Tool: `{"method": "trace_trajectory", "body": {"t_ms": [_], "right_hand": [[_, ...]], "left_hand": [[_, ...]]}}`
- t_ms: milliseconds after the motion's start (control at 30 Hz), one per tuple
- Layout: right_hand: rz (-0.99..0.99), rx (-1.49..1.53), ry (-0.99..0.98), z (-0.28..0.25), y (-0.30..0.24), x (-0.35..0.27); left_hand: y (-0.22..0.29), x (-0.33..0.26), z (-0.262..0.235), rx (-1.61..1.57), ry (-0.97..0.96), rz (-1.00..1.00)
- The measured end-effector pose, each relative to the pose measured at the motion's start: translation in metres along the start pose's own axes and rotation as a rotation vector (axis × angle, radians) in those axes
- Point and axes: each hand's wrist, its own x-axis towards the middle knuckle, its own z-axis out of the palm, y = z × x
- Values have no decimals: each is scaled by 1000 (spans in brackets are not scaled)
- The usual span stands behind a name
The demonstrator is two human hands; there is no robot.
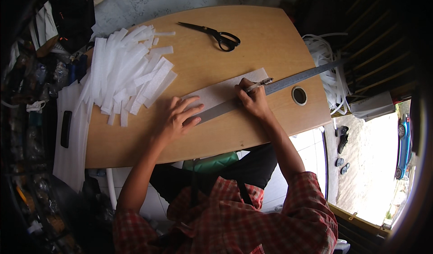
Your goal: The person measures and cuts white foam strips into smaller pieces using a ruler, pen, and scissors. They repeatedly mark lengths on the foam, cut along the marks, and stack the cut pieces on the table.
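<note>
A long grey metal ruler (293,79) lies slantwise across the wooden table, its far right end reaching past the table's edge. Under or along its upper edge is a flat strip of white foam sheet (221,88). With fingers spread, my left hand (177,115) presses down on the left end of the ruler and the foam. My right hand (251,99) is closed around a pen (260,84), held low over the ruler near the foam's right part. The pen's tip is hidden by my hand.
A heap of cut white foam strips (131,69) covers the table's left side, with longer foam sheets (70,137) hanging over that edge. Black scissors (216,35) lie at the far side. A round cable hole (299,95) is at right; white strips (331,73) hang beyond the right edge.
</note>
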Motion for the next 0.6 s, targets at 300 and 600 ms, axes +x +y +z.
{"method": "trace_trajectory", "body": {"t_ms": [300, 600], "right_hand": [[-66, -48, 115, -6, -6, 12], [-490, -926, 9, 1, 4, 103]], "left_hand": [[-3, -5, 3, 62, 1, 9], [5, -5, -1, 81, 15, -18]]}}
